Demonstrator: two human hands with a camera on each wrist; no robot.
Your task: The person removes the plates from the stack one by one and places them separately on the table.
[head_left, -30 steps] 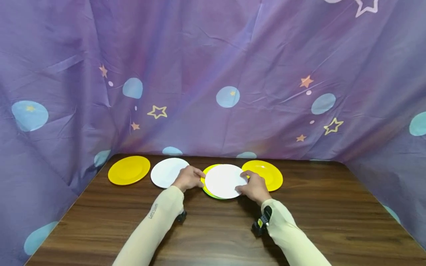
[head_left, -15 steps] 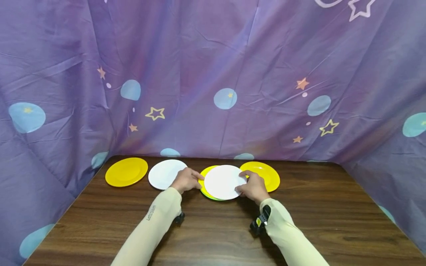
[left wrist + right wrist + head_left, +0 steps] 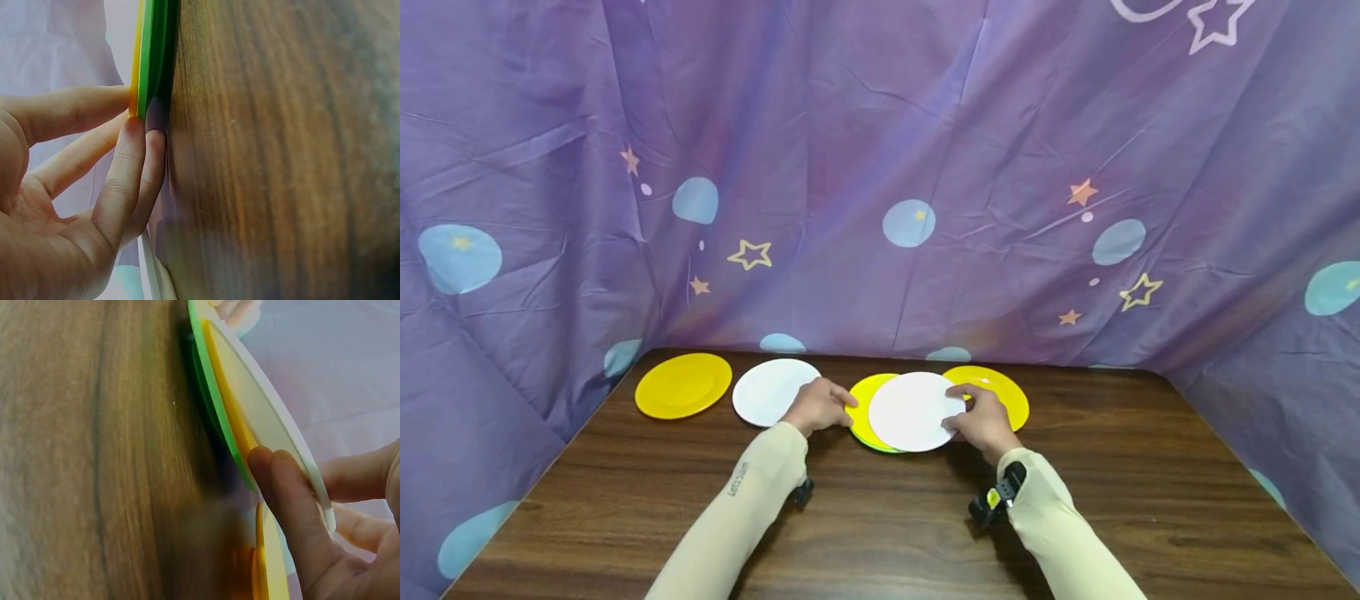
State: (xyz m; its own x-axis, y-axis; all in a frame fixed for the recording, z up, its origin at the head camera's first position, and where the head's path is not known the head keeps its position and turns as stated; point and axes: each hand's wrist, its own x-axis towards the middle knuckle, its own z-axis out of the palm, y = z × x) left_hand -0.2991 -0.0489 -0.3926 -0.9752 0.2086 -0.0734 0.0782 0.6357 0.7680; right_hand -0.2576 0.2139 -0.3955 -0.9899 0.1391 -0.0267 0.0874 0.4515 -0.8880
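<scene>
Hands apart: right hand (image 3: 985, 421) pinches white plate (image 3: 916, 412), its right side raised. Left hand (image 3: 816, 407) rests spread fingertips against rims of yellow plate (image 3: 866, 402) and green plate (image 3: 147, 56). White plate sits between hands, overlapping yellow. Likely handling white at the stack; next calls for firm right pinch, steady left.

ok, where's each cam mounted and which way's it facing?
Head: on the head, facing forward and down over the table; both sleeves, left hand, right hand visible.
Left wrist: wrist-mounted, facing the left hand at the yellow plate and green plate rims.
Right wrist: wrist-mounted, facing the right hand pinching the white plate; left fingertips at top.
Shared: table; both wrist views show green under yellow.
</scene>
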